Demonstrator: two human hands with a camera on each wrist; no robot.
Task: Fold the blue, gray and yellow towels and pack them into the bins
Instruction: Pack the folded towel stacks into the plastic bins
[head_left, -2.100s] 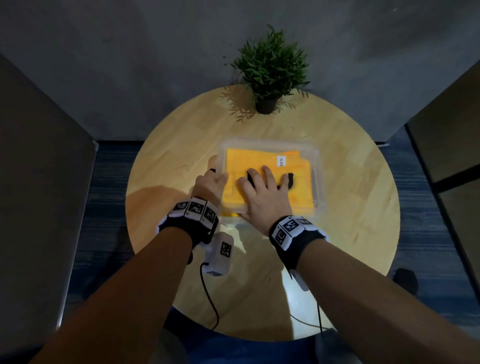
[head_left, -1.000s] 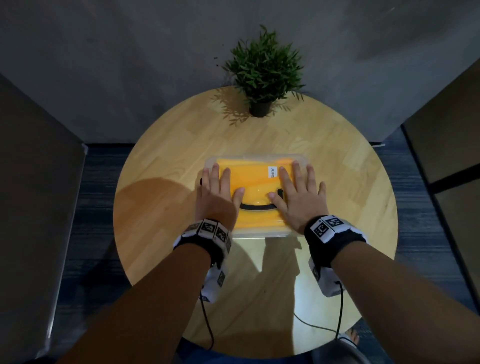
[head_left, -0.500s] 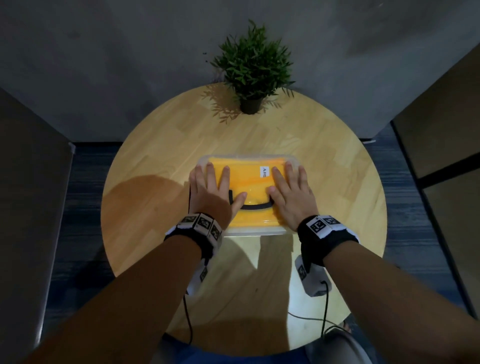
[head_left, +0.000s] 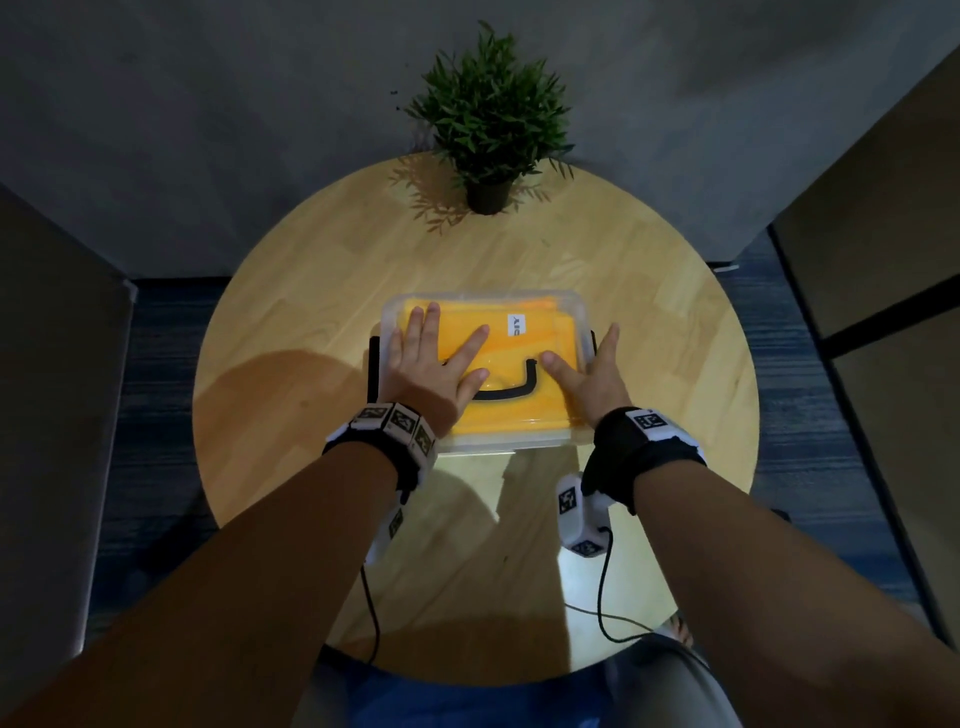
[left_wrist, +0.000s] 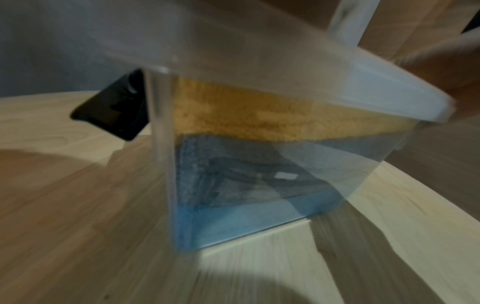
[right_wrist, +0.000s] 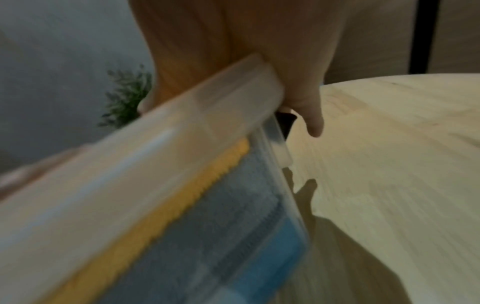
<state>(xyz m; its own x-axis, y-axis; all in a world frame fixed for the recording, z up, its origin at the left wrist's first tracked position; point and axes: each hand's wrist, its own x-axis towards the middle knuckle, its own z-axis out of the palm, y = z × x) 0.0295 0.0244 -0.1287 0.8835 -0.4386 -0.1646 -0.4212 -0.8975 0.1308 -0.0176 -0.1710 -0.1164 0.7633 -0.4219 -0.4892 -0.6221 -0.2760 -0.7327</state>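
Bin (head_left: 498, 446) lidded; yellow towel (left_wrist: 246, 111) over gray (left_wrist: 233, 164), blue (left_wrist: 221, 224) lowest.

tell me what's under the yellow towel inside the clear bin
Through the bin wall, a gray towel lies directly under the yellow towel, with a blue towel at the bottom. Their folds are hidden from view.

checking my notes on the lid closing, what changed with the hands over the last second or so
The right hand slid from flat on the lid out to the bin's right edge, fingers reaching down over the rim by the black latch. The left hand stayed flat on the lid, shifting slightly leftward. The bin, the stacked yellow towel, gray and blue ones, and the plant stayed put.
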